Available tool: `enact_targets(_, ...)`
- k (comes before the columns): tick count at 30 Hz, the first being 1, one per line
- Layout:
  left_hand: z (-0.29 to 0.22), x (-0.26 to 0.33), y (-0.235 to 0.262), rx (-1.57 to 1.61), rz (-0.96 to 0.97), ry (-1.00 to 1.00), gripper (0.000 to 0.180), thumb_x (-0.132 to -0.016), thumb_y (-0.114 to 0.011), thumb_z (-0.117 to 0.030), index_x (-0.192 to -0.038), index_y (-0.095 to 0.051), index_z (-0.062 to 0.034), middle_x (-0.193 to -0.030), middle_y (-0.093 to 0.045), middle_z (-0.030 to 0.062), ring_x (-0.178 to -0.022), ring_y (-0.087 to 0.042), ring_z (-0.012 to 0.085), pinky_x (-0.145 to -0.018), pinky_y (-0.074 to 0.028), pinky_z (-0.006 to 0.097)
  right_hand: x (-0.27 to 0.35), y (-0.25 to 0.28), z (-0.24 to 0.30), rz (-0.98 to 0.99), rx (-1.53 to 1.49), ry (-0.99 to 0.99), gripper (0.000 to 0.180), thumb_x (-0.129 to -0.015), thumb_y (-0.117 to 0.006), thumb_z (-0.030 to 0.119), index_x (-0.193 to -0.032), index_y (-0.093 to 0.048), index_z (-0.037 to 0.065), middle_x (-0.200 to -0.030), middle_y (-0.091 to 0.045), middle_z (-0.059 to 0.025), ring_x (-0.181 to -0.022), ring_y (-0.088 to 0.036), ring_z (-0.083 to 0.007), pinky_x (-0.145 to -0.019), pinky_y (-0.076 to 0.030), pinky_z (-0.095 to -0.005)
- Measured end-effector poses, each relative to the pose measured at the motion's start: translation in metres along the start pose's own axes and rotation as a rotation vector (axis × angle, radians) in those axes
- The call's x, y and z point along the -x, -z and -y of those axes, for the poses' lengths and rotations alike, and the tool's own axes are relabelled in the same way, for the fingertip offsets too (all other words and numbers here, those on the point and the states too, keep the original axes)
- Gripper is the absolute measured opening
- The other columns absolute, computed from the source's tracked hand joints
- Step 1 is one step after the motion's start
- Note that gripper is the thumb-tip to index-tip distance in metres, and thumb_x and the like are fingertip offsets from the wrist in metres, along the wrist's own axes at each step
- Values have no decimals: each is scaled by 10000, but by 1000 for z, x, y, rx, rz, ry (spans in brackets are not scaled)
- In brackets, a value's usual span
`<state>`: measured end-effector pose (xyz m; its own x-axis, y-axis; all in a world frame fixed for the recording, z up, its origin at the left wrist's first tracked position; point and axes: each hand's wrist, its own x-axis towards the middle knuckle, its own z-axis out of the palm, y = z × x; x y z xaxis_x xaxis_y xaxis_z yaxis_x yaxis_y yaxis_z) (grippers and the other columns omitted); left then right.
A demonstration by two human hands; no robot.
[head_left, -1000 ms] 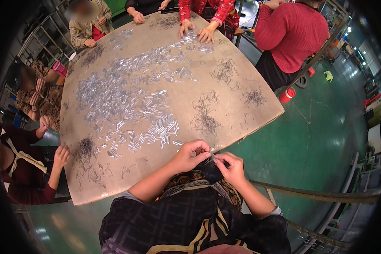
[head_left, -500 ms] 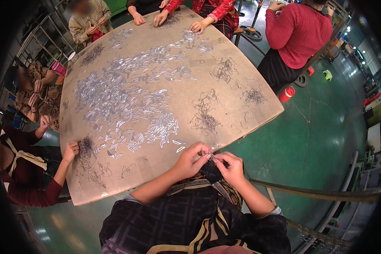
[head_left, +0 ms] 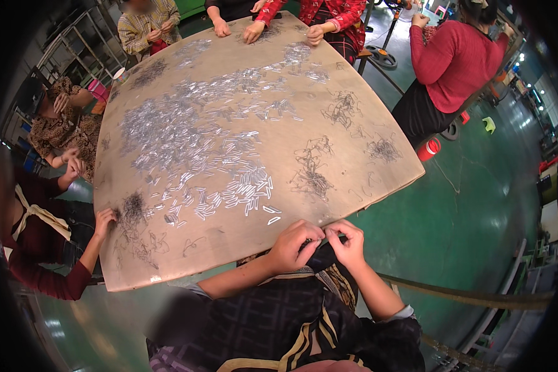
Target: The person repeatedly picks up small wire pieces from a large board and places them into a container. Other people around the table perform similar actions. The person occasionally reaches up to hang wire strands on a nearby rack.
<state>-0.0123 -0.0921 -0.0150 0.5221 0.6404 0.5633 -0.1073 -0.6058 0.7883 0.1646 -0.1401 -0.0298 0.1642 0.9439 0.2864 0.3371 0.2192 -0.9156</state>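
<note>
My left hand point(head_left: 294, 245) and my right hand point(head_left: 346, 243) meet at the table's near edge, fingertips pinched close together. Whatever sits between them is too small to make out. Just beyond my left hand lie a couple of loose shiny metal strips point(head_left: 272, 214), short and narrow. Many more such metal pieces point(head_left: 186, 124) spread over the middle of the brown table point(head_left: 229, 239). A tangle of thin dark wire hooks point(head_left: 313, 177) rests past my fingers, with further tangles point(head_left: 381, 149) toward the right corner.
Around the table other people work; a co-worker's hand point(head_left: 105, 220) touches a dark wire heap point(head_left: 132, 209) at the left. A person in a red sweater point(head_left: 446, 59) stands at the far right, near a red bucket point(head_left: 429, 149). A rail point(head_left: 465, 291) runs right of my arm.
The view has shifted, so the table appears slightly to the right. My hands remain pinched together; the small grey item visible between them before no longer shows clearly.
</note>
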Motion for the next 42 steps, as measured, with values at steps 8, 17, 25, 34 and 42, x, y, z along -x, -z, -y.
enact_targets(8, -6, 3, 4, -180, 28, -141, 253, -739, -654, 71, -933, -526, -30, -935, -619, 141, -839, -593, 311, -755, -479, 386, -45, -55, -43, 226, 218, 216, 148, -729, -745, 53, -875, -729, 63, -748, -617, -107, -702, -591, -271, -630, -487, -359)
enact_targets(17, -10, 8, 10, -189, 33, -166, 257, -728, -663, 92, -930, -535, -2, -926, -605, 152, -827, -598, 307, -742, -488, 368, -68, -103, -51, 453, 465, 294, 131, -749, -718, 145, -859, -688, 81, -840, -612, -97, -876, -592, -311, -787, -502, -404)
enact_targets(25, -10, 4, 6, -144, 20, -144, 210, -765, -663, 60, -917, -535, -6, -891, -593, 120, -822, -572, 295, -737, -470, 368, -68, -87, -52, 347, 391, 180, 91, -791, -675, 61, -879, -692, 53, -803, -679, -92, -739, -659, -260, -693, -537, -344)
enact_targets(34, -4, -2, -3, -137, 38, -57, 217, -782, -655, 53, -949, -533, -15, -896, -599, 116, -816, -578, 305, -741, -473, 378, -29, -2, 8, 49, -212, -236, 107, -827, -701, 19, -921, -690, -31, -794, -702, -64, -709, -629, -81, -654, -499, -227)
enact_targets(42, -6, -9, -11, -134, 30, 25, 168, -815, -639, 39, -933, -534, -18, -876, -605, 131, -798, -584, 313, -703, -474, 381, -8, 18, 48, 8, -3, -61, 82, -794, -704, -1, -871, -702, -31, -789, -694, -95, -688, -635, -138, -640, -489, -253)
